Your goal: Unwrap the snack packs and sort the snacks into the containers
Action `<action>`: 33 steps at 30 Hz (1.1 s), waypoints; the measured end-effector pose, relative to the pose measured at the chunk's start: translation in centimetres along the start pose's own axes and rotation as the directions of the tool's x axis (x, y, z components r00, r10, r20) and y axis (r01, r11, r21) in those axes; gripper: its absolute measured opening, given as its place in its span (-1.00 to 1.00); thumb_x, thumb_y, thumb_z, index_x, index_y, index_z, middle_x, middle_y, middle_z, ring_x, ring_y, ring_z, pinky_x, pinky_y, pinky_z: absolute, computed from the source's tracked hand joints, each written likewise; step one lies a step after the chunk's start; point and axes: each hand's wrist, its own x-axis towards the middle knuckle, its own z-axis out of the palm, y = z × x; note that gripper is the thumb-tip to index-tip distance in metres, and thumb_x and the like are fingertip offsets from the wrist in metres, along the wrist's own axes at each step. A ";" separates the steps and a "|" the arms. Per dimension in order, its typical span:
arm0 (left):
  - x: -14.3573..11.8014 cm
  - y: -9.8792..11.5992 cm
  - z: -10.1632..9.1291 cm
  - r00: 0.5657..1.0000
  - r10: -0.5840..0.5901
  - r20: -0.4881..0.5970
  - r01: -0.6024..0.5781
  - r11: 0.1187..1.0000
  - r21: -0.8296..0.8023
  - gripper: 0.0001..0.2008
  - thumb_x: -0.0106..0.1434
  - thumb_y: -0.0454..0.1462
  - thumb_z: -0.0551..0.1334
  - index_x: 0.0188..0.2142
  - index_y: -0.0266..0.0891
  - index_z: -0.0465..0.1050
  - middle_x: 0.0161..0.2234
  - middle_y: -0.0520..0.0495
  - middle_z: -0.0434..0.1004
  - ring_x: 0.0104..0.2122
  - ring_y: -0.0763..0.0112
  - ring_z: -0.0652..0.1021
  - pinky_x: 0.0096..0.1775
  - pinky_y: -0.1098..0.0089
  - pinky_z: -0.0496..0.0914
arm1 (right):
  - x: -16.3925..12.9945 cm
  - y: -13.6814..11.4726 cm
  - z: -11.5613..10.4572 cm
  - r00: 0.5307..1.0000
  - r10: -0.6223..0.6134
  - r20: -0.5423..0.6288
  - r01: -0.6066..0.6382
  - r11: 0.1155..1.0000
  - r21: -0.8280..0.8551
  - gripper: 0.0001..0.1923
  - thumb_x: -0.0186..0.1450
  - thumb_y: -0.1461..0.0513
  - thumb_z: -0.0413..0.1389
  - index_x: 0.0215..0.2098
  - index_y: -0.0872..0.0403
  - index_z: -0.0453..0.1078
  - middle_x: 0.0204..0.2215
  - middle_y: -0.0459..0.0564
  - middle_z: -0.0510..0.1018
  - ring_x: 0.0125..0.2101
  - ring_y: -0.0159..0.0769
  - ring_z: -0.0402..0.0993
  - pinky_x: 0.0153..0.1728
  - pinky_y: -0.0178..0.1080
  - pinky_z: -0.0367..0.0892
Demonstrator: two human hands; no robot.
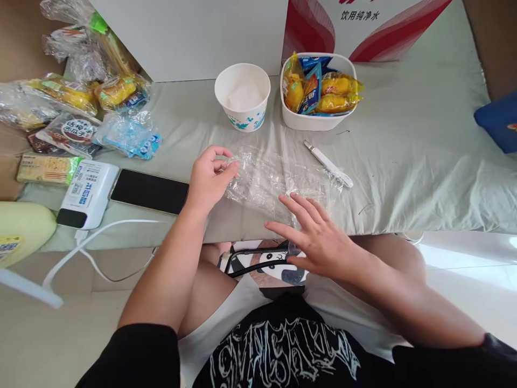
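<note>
My left hand (214, 175) pinches one end of a clear plastic bag (262, 180) that lies crumpled on the cloth. Over the bag's near right part hovers my right hand (313, 231), fingers spread and nothing in it; I cannot tell if its fingertips touch the film. To the right of the bag lies a white utility knife (329, 164), set at a slant. Behind the bag stands a white paper bowl (243, 105) with something white inside. Beside it, a white tub (319, 121) holds several yellow and blue snack packets (339, 92).
On the left are a phone (149, 191), a white power bank (89, 194) with a cable, and several wrapped snacks (75, 94). A white and red carton (226, 37) stands at the back. A blue object (498, 123) sits at the right edge.
</note>
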 end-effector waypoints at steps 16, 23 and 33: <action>0.7 -0.3 -0.5 0.999 0.013 -0.046 -0.013 1.000 -0.001 -0.81 0.24 -0.23 0.34 -0.20 -0.09 0.36 -0.52 0.11 0.49 -0.65 0.52 0.30 -0.58 0.42 0.17 | 2.1 4.0 -0.1 0.764 0.545 -0.345 -0.405 0.822 0.401 -0.85 0.43 0.19 0.07 -0.25 -0.02 0.47 -0.38 -0.03 0.64 -0.44 -0.27 0.54 -0.32 -0.19 0.45; 0.9 -0.3 -0.8 0.999 0.007 -0.053 -0.008 1.000 -0.003 -0.82 0.24 -0.23 0.34 -0.20 -0.10 0.37 -0.54 0.11 0.48 -0.64 0.51 0.32 -0.58 0.43 0.15 | 1.7 4.6 -1.2 0.830 0.492 -0.263 -0.305 0.795 0.524 -0.61 0.41 -0.07 0.11 -0.02 0.01 0.47 -0.18 0.03 0.68 -0.65 -0.46 0.26 -0.50 -0.22 0.29; 1.2 -0.5 -1.1 1.000 -0.010 0.003 0.010 0.997 -0.077 -0.75 0.20 -0.13 0.37 -0.21 -0.09 0.37 -0.53 0.08 0.48 -0.65 0.53 0.28 -0.62 0.45 0.08 | 2.2 6.6 -1.4 0.719 0.651 -0.244 -0.528 0.740 0.417 -0.72 0.35 0.05 0.16 -0.44 0.02 0.46 -0.67 -0.15 0.36 -0.63 -0.40 0.20 -0.50 -0.26 0.14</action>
